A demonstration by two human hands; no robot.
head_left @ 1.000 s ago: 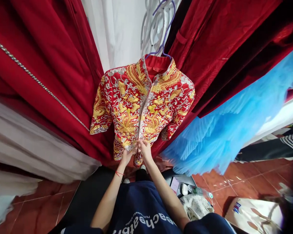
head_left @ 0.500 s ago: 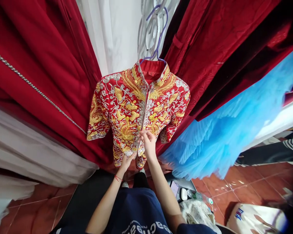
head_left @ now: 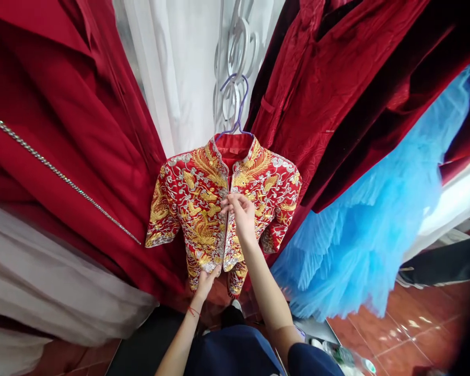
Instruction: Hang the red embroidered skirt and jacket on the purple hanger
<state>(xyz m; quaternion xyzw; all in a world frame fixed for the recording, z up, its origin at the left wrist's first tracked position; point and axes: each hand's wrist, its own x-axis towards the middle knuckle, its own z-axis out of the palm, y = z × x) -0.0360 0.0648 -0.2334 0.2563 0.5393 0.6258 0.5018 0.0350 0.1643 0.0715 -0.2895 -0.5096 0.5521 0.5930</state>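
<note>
A short-sleeved red jacket (head_left: 203, 209), thickly embroidered in gold and silver, hangs from a purple wire hanger (head_left: 241, 107) in front of me. Its stand-up collar is parted at the throat. My left hand (head_left: 207, 280) is closed on the jacket's lower hem, beside the front seam. My right hand (head_left: 241, 209) is pinched at the front seam, about mid-chest; whatever lies between its fingertips is hidden. Below the jacket shows matching embroidered cloth (head_left: 237, 279) in two leg-like parts.
Dark red gowns (head_left: 113, 156) hang at the left and more red garments (head_left: 337, 94) at the right. A blue ruffled tulle skirt (head_left: 348, 230) hangs at right. White ring-shaped hangers (head_left: 238, 47) stand behind the jacket. A bottle (head_left: 342, 355) lies near the tiled floor (head_left: 423, 324).
My right hand has moved up the front seam, from near the waist to mid-chest. My left hand stays on the hem. The whole view has shifted, so the jacket appears lower.
</note>
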